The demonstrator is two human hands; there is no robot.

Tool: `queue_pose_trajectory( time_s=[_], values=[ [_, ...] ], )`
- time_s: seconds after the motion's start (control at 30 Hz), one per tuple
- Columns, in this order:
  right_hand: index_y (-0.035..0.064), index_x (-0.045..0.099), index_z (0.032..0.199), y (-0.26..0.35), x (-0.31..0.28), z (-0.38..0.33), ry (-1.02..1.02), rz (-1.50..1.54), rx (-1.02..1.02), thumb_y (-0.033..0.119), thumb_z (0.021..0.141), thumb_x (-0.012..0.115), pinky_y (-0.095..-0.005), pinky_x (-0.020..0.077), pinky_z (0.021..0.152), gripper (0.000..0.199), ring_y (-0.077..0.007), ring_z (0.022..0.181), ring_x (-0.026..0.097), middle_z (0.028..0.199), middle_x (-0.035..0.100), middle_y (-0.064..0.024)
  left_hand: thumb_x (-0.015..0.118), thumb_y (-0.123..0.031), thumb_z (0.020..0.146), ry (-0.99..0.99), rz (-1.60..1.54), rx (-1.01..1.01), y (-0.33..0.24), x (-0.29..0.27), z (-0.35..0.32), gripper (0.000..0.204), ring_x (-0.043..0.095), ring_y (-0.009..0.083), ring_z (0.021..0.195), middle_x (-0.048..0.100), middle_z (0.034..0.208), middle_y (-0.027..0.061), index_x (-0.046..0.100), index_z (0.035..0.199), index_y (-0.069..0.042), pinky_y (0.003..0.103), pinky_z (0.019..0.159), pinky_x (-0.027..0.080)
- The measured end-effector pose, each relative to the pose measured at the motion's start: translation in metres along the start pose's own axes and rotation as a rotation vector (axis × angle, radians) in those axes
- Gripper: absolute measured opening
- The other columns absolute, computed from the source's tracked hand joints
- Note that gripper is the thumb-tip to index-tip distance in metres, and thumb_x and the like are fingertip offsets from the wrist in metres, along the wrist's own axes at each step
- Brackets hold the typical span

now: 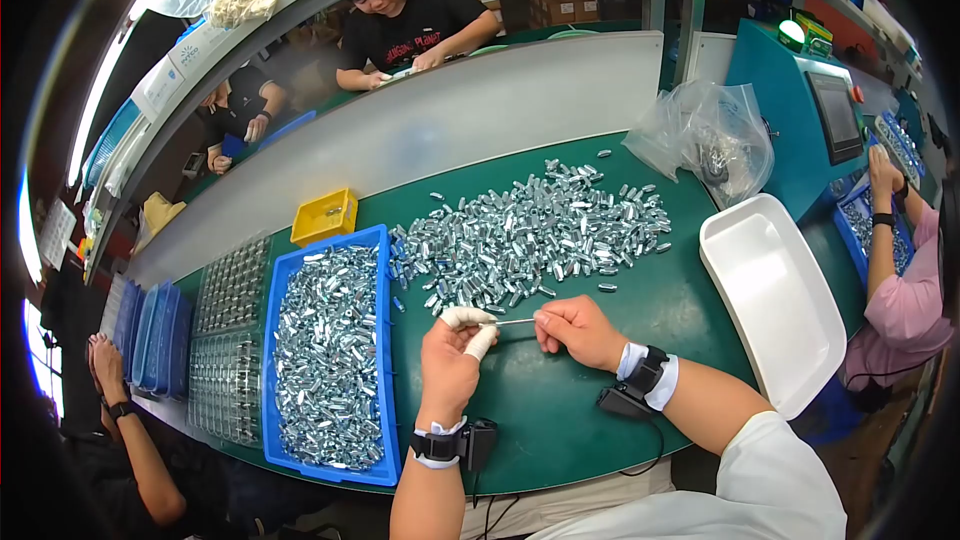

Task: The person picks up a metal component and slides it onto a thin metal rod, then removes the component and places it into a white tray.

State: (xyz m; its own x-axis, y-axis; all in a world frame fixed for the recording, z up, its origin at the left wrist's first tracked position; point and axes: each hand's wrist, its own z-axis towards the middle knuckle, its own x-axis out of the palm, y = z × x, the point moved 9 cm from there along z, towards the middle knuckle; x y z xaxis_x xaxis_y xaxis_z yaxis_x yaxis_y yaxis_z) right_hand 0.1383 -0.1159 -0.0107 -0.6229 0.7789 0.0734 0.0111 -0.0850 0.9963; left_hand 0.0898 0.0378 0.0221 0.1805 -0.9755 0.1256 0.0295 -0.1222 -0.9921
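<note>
Head camera: above the green table point(665, 325), the left hand point(449, 355) and right hand point(584, 333) pinch opposite ends of a thin metal stick point(516, 322). It looks light, stiff, maybe slippery; best held by its ends.

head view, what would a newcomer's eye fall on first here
Likely the big heap of shiny metal pieces across the middle of the green table, with a blue tray full of more to its left. Just below the heap, the right hand pinches a thin metal rod that reaches the left hand.
</note>
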Motion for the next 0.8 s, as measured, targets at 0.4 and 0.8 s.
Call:
queue_pose_trajectory(
  time_s=[0.4, 0.8],
  values=[
    [0.0030, 0.060, 0.068, 0.008, 0.011, -0.001, 0.122, -0.186, 0.006, 0.025, 0.098, 0.048, -0.0241, 0.0388, 0.048, 0.039, -0.0062, 0.049, 0.048, 0.057, 0.056, -0.0009, 0.066, -0.010, 0.088, 0.073, 0.165, -0.214, 0.034, 0.020, -0.005, 0.015, 0.055, 0.0070, 0.060, 0.061, 0.068, 0.0010, 0.060, 0.077, -0.002, 0.021, 0.054, 0.043],
    [0.0033, 0.057, 0.064, 0.001, 0.003, 0.002, 0.099, 0.086, 0.045, 0.027, 0.098, 0.048, -0.0228, 0.0376, 0.048, 0.042, -0.0065, 0.049, 0.049, 0.055, 0.054, -0.0012, 0.067, -0.007, 0.087, -0.001, 0.178, 0.029, 0.013, 0.032, -0.005, 0.010, 0.055, 0.0071, 0.062, 0.062, 0.074, 0.0019, 0.060, 0.083, -0.001, 0.021, 0.055, 0.044]
  ],
)
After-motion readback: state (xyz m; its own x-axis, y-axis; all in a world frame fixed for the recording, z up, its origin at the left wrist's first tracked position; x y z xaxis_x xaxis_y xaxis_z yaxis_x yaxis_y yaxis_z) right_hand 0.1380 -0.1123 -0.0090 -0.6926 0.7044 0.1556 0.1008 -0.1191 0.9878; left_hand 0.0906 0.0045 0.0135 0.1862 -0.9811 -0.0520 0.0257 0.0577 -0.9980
